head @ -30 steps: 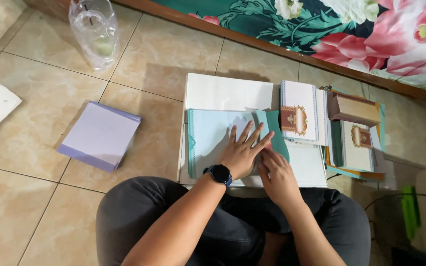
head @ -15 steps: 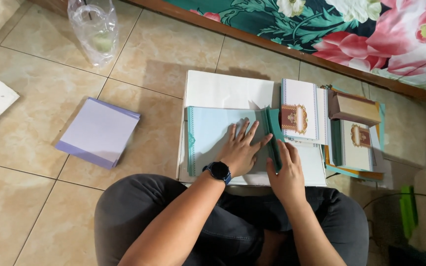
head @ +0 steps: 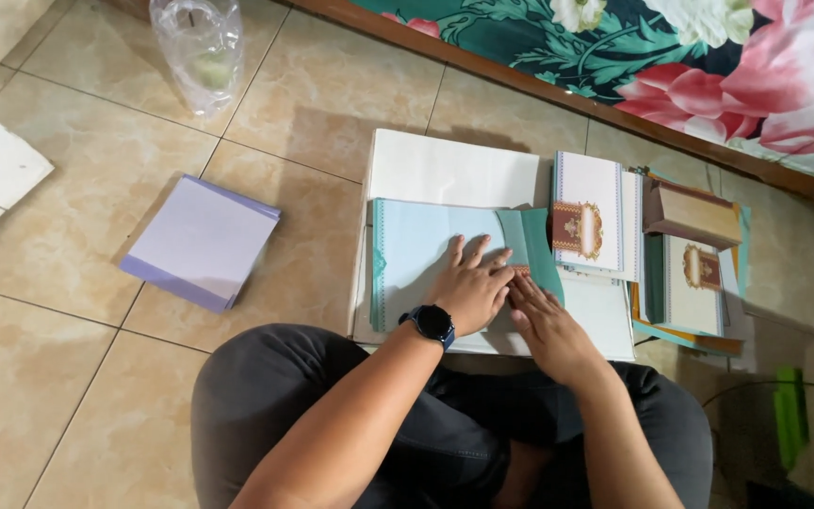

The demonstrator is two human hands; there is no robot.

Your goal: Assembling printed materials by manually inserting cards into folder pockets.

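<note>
Teal card sheet lies on a white board on the floor, right flap folded over. Left hand pins it, fingers spread flat; right hand presses the crease, fingers together. Best: firm, even pressure along the fold.

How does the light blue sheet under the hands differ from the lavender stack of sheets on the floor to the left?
The light blue sheet lies on a white board and is being pressed by the left hand and right hand; the lavender stack lies untouched on bare tile. The blue sheet has a darker teal flap folded over at its right end; the lavender stack lies flat and skewed. Both are pale, rectangular paper.
</note>
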